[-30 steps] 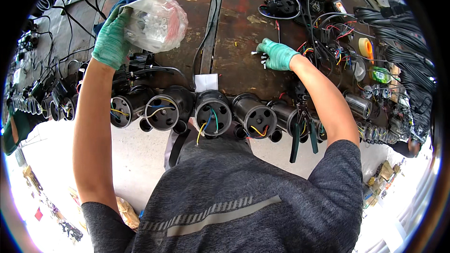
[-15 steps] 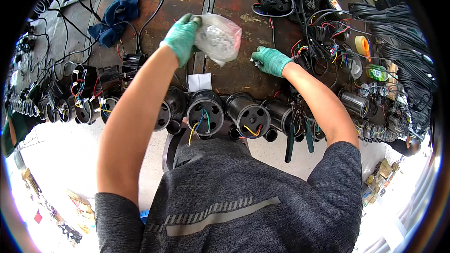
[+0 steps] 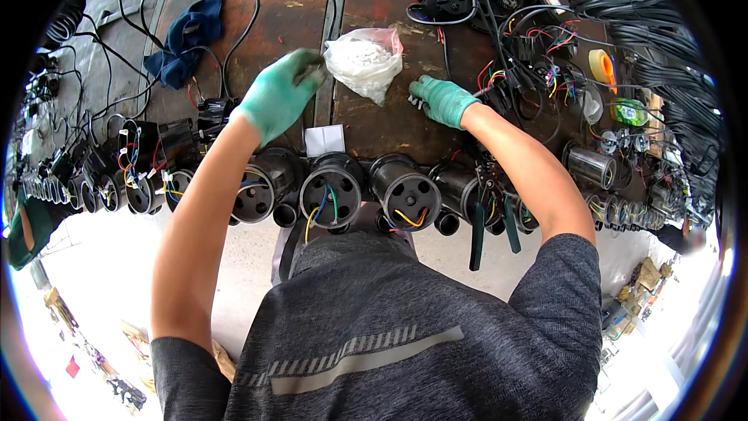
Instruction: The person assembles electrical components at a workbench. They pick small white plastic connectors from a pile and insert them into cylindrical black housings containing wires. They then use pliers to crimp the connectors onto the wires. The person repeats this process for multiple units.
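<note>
A clear plastic bag [image 3: 365,64] of small white pieces rests on the dark worktop, its mouth toward the far side. Just left of it is my left hand [image 3: 282,95], in a green glove, apart from the bag, with its fingers loosely spread and nothing in them. My right hand [image 3: 444,101], gloved the same way, is closed to the right of the bag. Small white pieces, seemingly connectors, show between its fingertips. Nearest me, black cylindrical housings [image 3: 331,193] stand in a row along the table edge, coloured wires coming out of their ends.
A white paper square [image 3: 324,141] lies behind the housings. Green-handled pliers [image 3: 491,214] hang over the front edge at right. A blue cloth [image 3: 187,40] is at far left. Coiled black cables [image 3: 662,39], orange tape [image 3: 601,68] and wired parts crowd the right.
My left hand has let go of the plastic bag and drawn back to the left and nearer me. The bag now sits on the worktop. My right hand stays almost in place.
</note>
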The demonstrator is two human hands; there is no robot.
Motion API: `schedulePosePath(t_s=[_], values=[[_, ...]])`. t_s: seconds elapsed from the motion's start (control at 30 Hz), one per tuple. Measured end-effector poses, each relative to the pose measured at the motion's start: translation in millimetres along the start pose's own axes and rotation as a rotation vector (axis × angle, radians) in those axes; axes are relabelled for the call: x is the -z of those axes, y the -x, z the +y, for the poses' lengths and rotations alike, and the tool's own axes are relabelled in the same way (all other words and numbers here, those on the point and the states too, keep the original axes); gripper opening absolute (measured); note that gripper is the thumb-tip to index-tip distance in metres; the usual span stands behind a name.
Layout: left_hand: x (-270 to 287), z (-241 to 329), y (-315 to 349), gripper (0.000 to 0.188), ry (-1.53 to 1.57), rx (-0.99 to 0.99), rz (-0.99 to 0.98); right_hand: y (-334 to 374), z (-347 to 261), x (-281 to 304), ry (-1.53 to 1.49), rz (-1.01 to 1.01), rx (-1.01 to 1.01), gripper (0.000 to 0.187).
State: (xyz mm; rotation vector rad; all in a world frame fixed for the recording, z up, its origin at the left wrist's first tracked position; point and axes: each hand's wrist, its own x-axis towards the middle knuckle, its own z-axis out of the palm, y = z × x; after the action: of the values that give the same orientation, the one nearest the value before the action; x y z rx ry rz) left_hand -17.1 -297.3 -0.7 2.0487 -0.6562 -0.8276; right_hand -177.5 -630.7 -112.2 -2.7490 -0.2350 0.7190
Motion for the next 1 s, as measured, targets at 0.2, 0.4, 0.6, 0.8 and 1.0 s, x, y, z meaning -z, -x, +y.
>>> schedulePosePath(t_s=[0.2, 0.4, 0.6, 0.8, 1.0], values=[[30.6, -12.4, 103.9, 0.035, -0.426, -0.177, 0.197, 3.1, -4.0, 10.5, 0.035, -0.088, 0.035, 0.04], [10.2, -45.5, 143.7, 0.031, -0.374, -0.195, 0.423, 0.5, -6.3, 10.1, 0.052, -0.077, 0.016, 0.034], [-4.0, -44.3, 139.0, 0.025, -0.506, -0.134, 0.563, 17.0, -46.4, 81.1, -0.518, 0.318, 0.022, 0.027], [-1.8, -43.5, 137.8, 0.019, -0.508, -0.119, 0.522, -33.5, -75.8, 114.2, -0.304, 0.497, 0.24, 0.028], [-3.2, -43.8, 139.2, 0.018, -0.509, -0.137, 0.542, -27.2, -55.8, 102.5, -0.485, 0.737, 0.044, 0.021]])
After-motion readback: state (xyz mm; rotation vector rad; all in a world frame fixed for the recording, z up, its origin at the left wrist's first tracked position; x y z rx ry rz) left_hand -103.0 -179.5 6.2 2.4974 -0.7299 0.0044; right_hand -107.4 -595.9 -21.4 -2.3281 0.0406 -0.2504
